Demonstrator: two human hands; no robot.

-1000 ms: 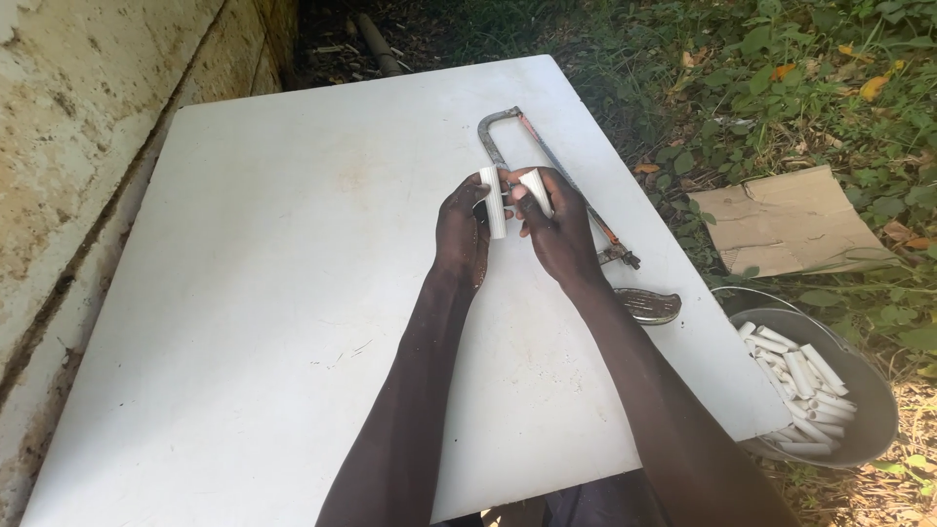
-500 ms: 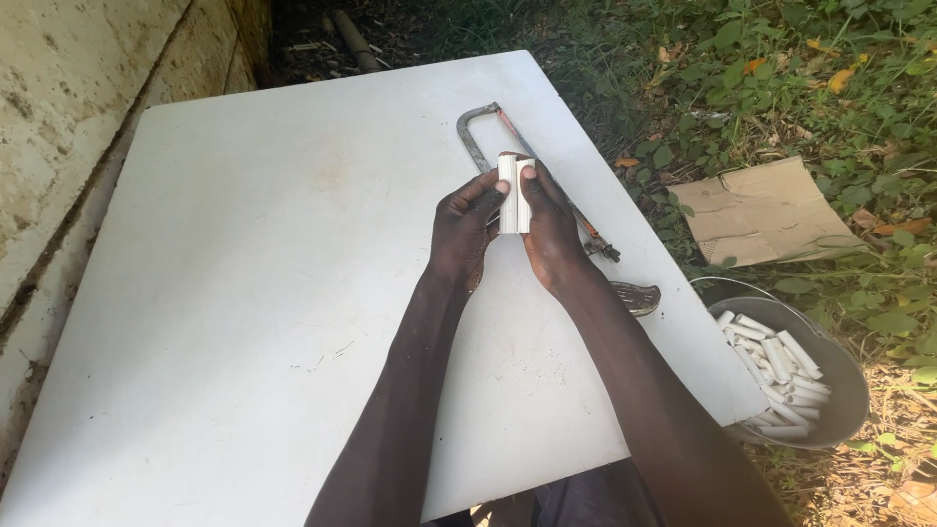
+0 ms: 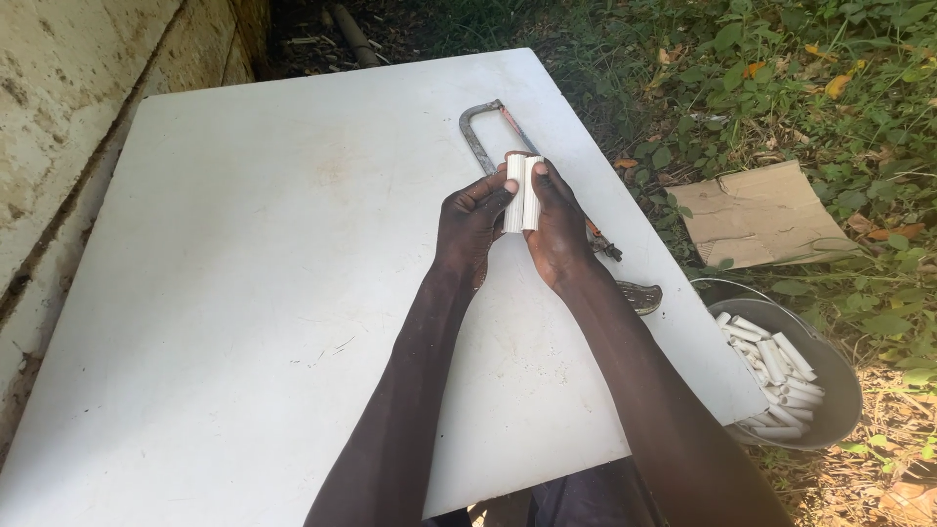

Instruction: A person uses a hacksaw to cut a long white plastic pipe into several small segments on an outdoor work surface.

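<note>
Two short white pipe pieces (image 3: 522, 193) stand side by side, pressed together between my hands above the white table (image 3: 254, 254). My left hand (image 3: 468, 226) grips the left piece and my right hand (image 3: 556, 229) grips the right one, fingertips on their upper ends. A hacksaw (image 3: 485, 137) lies on the table just behind and under my right hand, its handle (image 3: 639, 295) near the table's right edge.
A grey metal bowl (image 3: 830, 376) with several cut white pipe pieces sits on the ground at the right. A flat piece of cardboard (image 3: 756, 215) lies in the grass beyond it. A rough wall (image 3: 68, 88) runs along the left.
The two pipe pieces, held slightly apart a second ago, have been brought together side by side. Both hands stay over the hacksaw.
</note>
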